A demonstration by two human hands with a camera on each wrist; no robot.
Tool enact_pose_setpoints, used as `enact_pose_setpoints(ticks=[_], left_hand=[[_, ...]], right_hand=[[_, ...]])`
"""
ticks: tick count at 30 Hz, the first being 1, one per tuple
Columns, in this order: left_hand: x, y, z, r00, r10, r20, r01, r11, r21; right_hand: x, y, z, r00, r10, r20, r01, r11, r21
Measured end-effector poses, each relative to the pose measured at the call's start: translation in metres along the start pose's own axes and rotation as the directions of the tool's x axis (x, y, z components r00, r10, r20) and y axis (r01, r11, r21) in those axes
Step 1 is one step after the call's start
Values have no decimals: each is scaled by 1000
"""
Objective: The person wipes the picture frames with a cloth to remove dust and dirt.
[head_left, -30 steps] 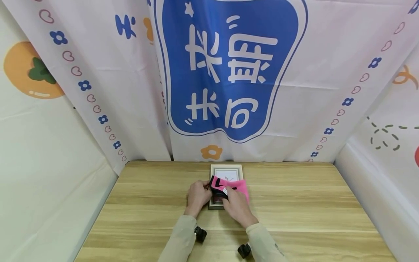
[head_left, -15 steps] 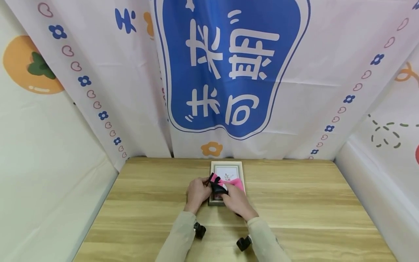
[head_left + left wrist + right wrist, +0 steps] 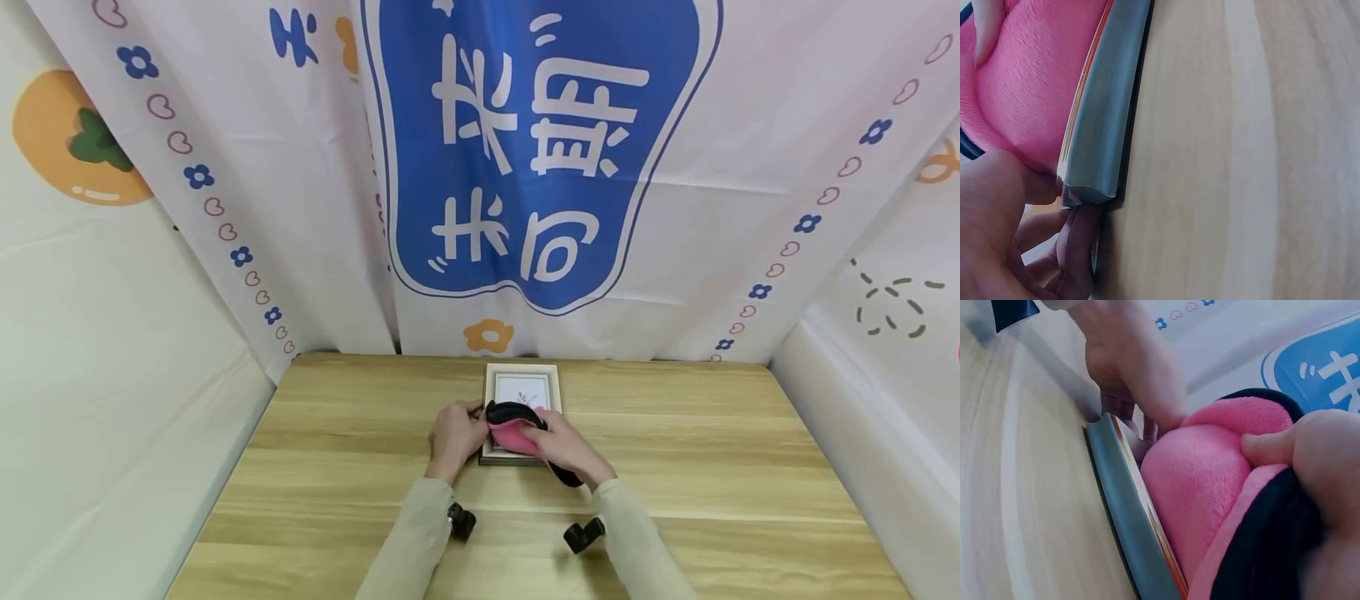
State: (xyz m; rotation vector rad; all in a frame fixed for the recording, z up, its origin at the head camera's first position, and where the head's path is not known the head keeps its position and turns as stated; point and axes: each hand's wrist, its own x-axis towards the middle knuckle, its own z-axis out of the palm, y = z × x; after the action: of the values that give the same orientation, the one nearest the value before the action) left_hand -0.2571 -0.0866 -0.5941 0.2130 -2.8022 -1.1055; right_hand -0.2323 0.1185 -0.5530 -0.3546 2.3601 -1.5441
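Observation:
A picture frame (image 3: 556,385) with a pale, silvery border and a small floral print lies on the wooden table. My left hand (image 3: 456,435) grips the frame at its left side, the thumb on top beside the cloth and the other fingers round the edge, as the left wrist view shows. Over the front part of the picture, a pink plush cloth (image 3: 1200,469) with black trim is bunched in my right hand (image 3: 564,446). The right thumb presses into the pink pile, and a black-edged part hangs below that hand. The cloth hides much of the print.
The wooden table (image 3: 360,467) reaches out on both sides of the frame. A white printed curtain (image 3: 675,275) hangs along its back edge. Small black wrist cameras (image 3: 583,535) sit below both sleeves.
My right hand has shifted right and turned the cloth, so its pink face and black edge now show differently. My left hand stays at the frame's left side. The head view has tilted slightly.

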Motion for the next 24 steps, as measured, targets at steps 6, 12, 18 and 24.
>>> enact_pose_setpoints(ticks=[6,12,18,24], left_hand=[[-1,0,-3,1000,29,6,-29,1000,-13],[1,-3,1,999,39,7,-39,998,-40],[1,-3,1,999,36,12,-35,998,-53],[1,-2,1,999,41,16,-40,998,-56]], right_hand=[[-5,-1,-23,999,31,-18,-30,996,80],[-12,-12,-51,991,24,-129,-5,989,145],[-7,-15,-75,942,-8,-337,36,996,78],[6,-6,-82,871,-97,-482,94,995,-30]])
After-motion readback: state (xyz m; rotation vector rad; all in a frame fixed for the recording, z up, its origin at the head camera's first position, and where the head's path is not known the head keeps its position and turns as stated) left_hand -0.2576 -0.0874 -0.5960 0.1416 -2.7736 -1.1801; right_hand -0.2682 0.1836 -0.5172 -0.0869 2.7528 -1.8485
